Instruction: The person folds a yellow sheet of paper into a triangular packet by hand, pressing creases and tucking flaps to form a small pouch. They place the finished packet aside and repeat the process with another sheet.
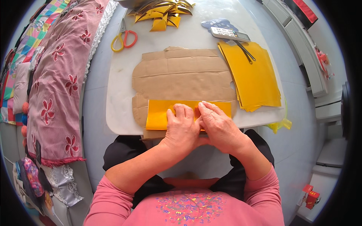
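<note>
A strip of shiny gold paper [157,116], seemingly folded lengthwise, lies across the near edge of a flattened cardboard piece [181,79]. My left hand [181,128] rests on its middle with the fingers curled down onto it. Close beside it, my right hand [220,124] presses the paper with its fingers held together, and the two hands touch. The thumbs and the paper's near edge are partly hidden beneath the hands. To the right, a stack of flat gold paper sheets [256,81] overlaps the cardboard's side.
Scissors with yellow and red handles [123,40] lie at the table's far left. Folded gold paper pieces [164,15] are heaped at the back. A white remote control [230,34] and a black-handled tool [245,52] lie by the stack. A sofa with a pink cover [56,83] stands left.
</note>
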`<state>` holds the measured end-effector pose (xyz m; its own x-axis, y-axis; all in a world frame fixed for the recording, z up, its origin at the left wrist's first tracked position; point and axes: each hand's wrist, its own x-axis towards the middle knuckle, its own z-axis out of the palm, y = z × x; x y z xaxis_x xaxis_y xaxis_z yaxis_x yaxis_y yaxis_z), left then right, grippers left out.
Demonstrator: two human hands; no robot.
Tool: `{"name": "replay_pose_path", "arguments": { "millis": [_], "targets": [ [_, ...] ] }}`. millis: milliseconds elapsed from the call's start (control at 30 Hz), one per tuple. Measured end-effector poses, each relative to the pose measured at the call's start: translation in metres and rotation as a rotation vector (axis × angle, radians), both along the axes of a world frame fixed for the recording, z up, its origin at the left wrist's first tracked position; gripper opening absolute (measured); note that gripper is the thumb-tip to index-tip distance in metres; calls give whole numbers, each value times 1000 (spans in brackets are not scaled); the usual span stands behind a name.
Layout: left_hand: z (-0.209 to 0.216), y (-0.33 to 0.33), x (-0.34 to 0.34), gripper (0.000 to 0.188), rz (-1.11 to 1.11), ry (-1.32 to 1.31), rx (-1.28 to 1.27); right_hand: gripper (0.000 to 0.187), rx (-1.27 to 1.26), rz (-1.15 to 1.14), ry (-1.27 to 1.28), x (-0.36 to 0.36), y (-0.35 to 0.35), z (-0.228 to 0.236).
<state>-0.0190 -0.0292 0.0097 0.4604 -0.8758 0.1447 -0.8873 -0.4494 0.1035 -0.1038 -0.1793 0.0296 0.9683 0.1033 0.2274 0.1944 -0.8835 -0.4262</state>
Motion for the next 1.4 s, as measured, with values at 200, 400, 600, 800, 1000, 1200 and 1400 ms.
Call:
{"name": "replay_pose_path", "arguments": {
  "millis": [200, 400, 600, 800, 1000, 1200, 1400],
  "targets": [
    [2, 9, -10, 103, 11, -3, 36, 62, -22, 39, 57, 0, 1, 4],
    [6, 12, -13, 104, -6, -17, -52, 60, -142, 51, 57, -3, 3, 2],
    [-1, 15, -16, 107, 6, 13, -7, 54, -167, 60, 53, -5, 4, 3],
    [-11, 18, -21, 109, 20, 65, 43, 50, -193, 51, 33, -10, 4, -6],
    [-14, 17, -24, 108, 45, 54, 72, 49, -188, 53, 39, -10, 4, -6],
    [-4, 21, -17, 103, 17, 100, 0, 49, -186, 61, 34, -10, 3, -4],
    [0, 27, -9, 108, -19, 103, -1, 53, -171, 50, 31, -9, 4, -6]
  ]
}}
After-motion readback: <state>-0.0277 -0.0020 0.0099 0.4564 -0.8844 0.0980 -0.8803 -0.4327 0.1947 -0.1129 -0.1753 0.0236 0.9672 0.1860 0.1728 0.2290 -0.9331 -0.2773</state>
